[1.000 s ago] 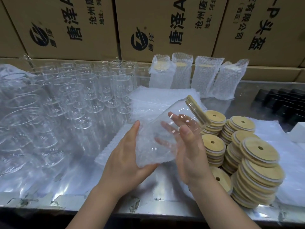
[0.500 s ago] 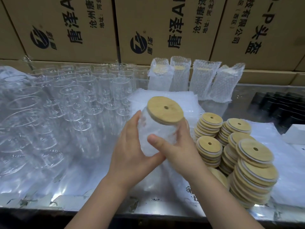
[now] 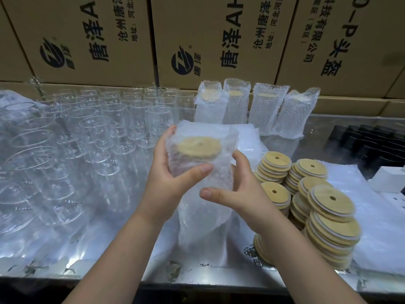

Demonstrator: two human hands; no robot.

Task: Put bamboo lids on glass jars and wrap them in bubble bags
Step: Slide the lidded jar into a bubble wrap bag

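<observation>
A glass jar capped with a bamboo lid (image 3: 200,147) sits upright inside a clear bubble bag (image 3: 205,207), held above the table's middle. My left hand (image 3: 168,178) grips the bagged jar from the left, thumb across its front. My right hand (image 3: 236,191) curls round the bag's right side, with its thumb sticking out to the left below the jar. The bag's open top rises above the lid. The bag's lower end hangs down to the table. Much of the jar's glass is veiled by the bubbles.
Several bare glass jars (image 3: 92,137) crowd the left half of the shiny table (image 3: 105,244). Stacks of bamboo lids (image 3: 322,200) stand at right. Several wrapped jars (image 3: 265,108) line the back before cardboard boxes (image 3: 219,40). Flat bubble bags (image 3: 247,139) lie behind my hands; dark lids (image 3: 372,141) far right.
The jar was tilted with the bag only over its base; it then stood upright with its lid bare. Now the bag covers the lid too.
</observation>
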